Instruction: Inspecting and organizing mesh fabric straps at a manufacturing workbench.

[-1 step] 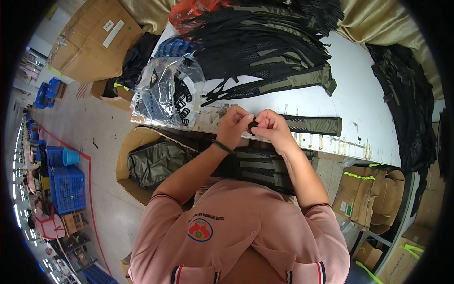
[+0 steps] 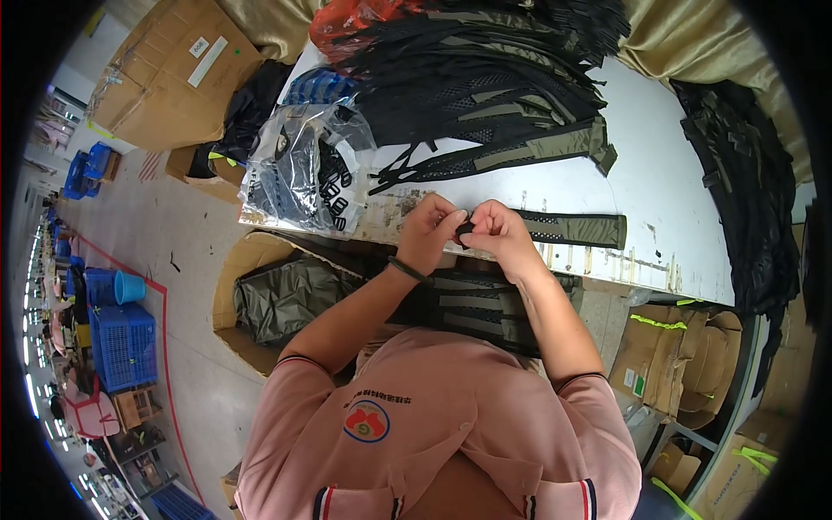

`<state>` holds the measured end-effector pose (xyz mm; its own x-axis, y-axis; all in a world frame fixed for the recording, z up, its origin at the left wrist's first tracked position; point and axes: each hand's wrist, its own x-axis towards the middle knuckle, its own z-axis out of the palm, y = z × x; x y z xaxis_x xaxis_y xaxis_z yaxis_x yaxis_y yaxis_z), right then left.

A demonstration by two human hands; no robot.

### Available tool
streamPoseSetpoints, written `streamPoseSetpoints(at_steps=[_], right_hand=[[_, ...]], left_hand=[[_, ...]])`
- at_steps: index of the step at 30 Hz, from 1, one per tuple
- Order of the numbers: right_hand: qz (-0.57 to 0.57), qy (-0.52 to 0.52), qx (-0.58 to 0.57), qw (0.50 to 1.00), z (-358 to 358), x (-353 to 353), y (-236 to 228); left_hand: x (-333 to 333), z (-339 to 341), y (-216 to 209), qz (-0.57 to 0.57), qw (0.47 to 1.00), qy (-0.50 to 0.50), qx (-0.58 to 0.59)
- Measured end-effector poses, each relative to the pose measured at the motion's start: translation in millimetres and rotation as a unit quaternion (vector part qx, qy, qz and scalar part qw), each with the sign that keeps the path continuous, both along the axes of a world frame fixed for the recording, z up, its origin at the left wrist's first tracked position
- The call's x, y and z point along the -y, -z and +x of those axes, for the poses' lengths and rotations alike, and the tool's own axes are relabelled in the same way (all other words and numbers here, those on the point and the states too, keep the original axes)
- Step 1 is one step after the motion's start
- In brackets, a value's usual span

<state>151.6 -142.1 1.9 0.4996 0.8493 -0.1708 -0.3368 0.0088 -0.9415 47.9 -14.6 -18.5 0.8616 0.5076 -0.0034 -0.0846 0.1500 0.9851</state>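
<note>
Left hand (image 2: pixel 425 236) and right hand (image 2: pixel 510 241) pinch a small black piece (image 2: pixel 465 230) beside a flat black-and-olive mesh strap (image 2: pixel 591 231), seemingly mid-work.

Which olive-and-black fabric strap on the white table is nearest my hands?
The lone olive-and-black mesh strap extending rightward from your right hand; the others lie piled farther back.

Free tabletop (image 2: pixel 537 186) between strap (image 2: pixel 594 230) and pile (image 2: pixel 485 61)

Left grip (image 2: pixel 426 236) and right grip (image 2: pixel 504 234) drawn close together

From where I stand, the left forearm (image 2: pixel 368 305) slants far and rightward, the right forearm (image 2: pixel 557 316) far and leftward. On both sides, fingers curl inward and thumbs pinch.
</note>
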Motion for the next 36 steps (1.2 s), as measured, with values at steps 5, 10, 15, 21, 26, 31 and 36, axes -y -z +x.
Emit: streamPoseSetpoints(at_steps=[5, 10, 15, 21, 26, 31, 36], right_hand=[[0.006, 0.047, -0.042, 0.998, -4.5, 0.3, -2.2], [0.031, 0.143, -0.020, 0.989, -16.2, 0.5, -0.5], [-0.033, -0.005, -0.080, 0.996, 5.3, 11.0, -9.4], [-0.090, -0.030, 0.067, 0.993, 10.9, 6.5, -16.7], [-0.144, -0.056, 0.255, 0.955, 65.4, 15.4, -1.0], [-0.281, -0.004, 0.720, 0.634, 117.2, -1.7, 32.9], [-0.447, -0.093, 0.631, 0.627, 101.1, 7.6, 42.9]], left_hand=[[1.3, -6.9, -1.2, 0.081, 0.994, 0.052, 0.054], [6.3, -8.9, 3.8, -0.006, 0.989, 0.091, 0.113], [-6.4, -9.0, 2.5, 0.254, 0.954, 0.108, 0.121], [0.9, -20.3, 3.1, 0.196, 0.961, 0.185, 0.066], [-16.6, -80.8, -5.7, -0.323, 0.917, 0.234, -0.003], [-64.3, -146.4, 32.0, -0.333, 0.911, 0.152, -0.190], [-82.2, -144.0, 32.7, 0.528, 0.835, -0.018, -0.150]])
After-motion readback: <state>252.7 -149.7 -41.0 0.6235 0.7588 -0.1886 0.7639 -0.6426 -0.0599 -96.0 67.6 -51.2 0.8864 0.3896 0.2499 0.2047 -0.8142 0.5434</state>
